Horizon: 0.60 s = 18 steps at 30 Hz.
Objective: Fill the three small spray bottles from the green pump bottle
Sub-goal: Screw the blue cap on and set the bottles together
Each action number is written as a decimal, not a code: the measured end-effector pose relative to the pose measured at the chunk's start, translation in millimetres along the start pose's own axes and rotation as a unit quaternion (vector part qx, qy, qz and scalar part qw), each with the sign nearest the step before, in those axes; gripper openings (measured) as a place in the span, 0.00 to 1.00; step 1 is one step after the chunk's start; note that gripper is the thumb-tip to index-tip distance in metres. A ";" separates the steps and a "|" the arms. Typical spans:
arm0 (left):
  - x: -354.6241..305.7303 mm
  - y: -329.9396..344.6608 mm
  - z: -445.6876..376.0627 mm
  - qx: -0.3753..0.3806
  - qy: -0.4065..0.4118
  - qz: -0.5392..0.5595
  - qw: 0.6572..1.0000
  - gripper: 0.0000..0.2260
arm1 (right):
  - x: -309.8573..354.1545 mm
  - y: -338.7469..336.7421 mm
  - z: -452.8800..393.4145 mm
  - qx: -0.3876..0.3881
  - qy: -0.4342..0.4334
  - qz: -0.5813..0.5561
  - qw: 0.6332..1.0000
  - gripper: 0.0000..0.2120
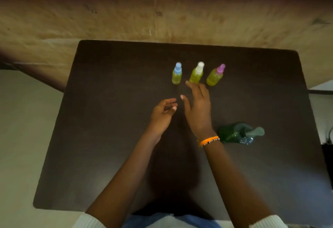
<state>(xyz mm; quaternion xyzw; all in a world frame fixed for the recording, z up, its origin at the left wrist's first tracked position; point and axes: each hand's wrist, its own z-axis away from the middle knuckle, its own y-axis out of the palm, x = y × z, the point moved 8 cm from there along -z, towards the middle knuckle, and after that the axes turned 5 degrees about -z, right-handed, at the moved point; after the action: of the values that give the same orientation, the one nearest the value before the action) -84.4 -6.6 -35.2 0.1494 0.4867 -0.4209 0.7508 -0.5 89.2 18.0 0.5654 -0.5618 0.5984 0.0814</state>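
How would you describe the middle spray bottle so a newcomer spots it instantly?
On the dark table, three small bottles of yellow-green liquid stand in a row at the far side. The middle bottle, just beyond the right hand, alone has a white cap; its neighbours' are blue and purple.

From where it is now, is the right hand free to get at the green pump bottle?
Probably yes. The right hand is open and holds nothing, and the green pump bottle stands just beside that wrist on the dark table, with nothing between them. The three spray bottles stand farther off, out of the way.
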 end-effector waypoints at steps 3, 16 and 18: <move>4.0 14.3 14.0 0.011 0.006 -0.008 1.000 0.13 | -7.9 -22.7 56.0 0.000 0.002 0.006 1.000 0.12; 5.7 78.3 54.9 0.091 0.021 -0.076 0.993 0.11 | -132.1 -107.8 167.0 -0.139 0.325 -0.109 0.929 0.20; 7.1 79.3 56.5 0.089 0.022 -0.085 0.992 0.10 | -134.4 -102.8 156.5 -0.113 0.320 -0.184 0.923 0.33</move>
<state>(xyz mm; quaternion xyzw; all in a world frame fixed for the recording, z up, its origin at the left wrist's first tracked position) 12.6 1.8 -28.8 0.1824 0.4745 -0.5216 0.6852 213.1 78.4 -68.0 0.4243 -0.4561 0.6544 0.4285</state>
